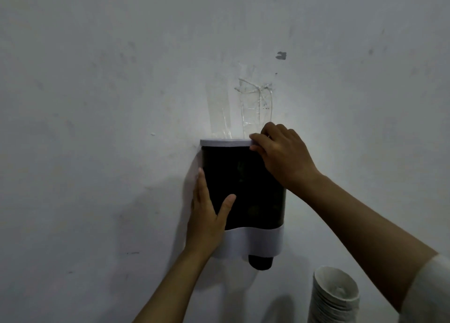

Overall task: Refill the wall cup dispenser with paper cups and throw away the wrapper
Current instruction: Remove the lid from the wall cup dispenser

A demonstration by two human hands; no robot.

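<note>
The wall cup dispenser (246, 183) hangs in the middle of the head view: a dark translucent body, a white lid (225, 142) on top and a white band at the bottom, with a dark cup end (260, 262) poking out underneath. My left hand (207, 215) is pressed flat against the dispenser's left side, thumb across its front. My right hand (282, 155) grips the right end of the white lid with its fingertips. A stack of white paper cups (334, 298) stands at the lower right, beneath my right forearm.
Strips of clear tape (255, 103) stick to the white wall (97, 103) just above the dispenser. A small dark mark (281, 55) sits higher on the wall.
</note>
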